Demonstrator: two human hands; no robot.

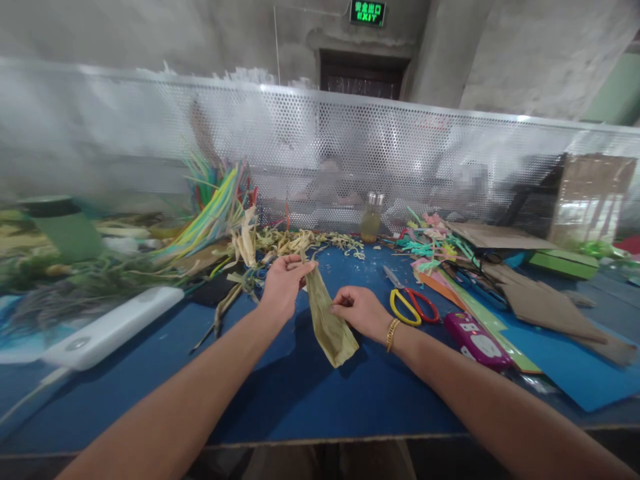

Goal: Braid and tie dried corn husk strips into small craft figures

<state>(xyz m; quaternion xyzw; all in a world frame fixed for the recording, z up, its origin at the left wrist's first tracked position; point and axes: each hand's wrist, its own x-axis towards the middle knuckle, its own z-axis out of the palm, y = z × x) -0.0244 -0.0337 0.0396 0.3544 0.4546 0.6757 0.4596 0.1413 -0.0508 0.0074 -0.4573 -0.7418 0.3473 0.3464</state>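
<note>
A long, dry, greenish-tan leaf, like a corn husk (327, 317), hangs at a slant over the blue table. My left hand (284, 283) pinches its narrow upper end between thumb and fingers. Lower down, my right hand (361, 308) has its fingers closed on the husk's right edge. The wide end droops toward me, with its shadow on the table below. Just right of my right hand lie scissors (413, 305) with one yellow and one red handle, blades pointing away. Dried husk scraps (300, 241) are heaped beyond my hands.
A white power strip (117, 327) and colourful stems (213, 207) occupy the left. On the right are a purple device (477, 340), coloured paper (565, 357) and brown cardboard (550, 310). A glass bottle (372, 219) stands before the perforated metal partition (400, 147).
</note>
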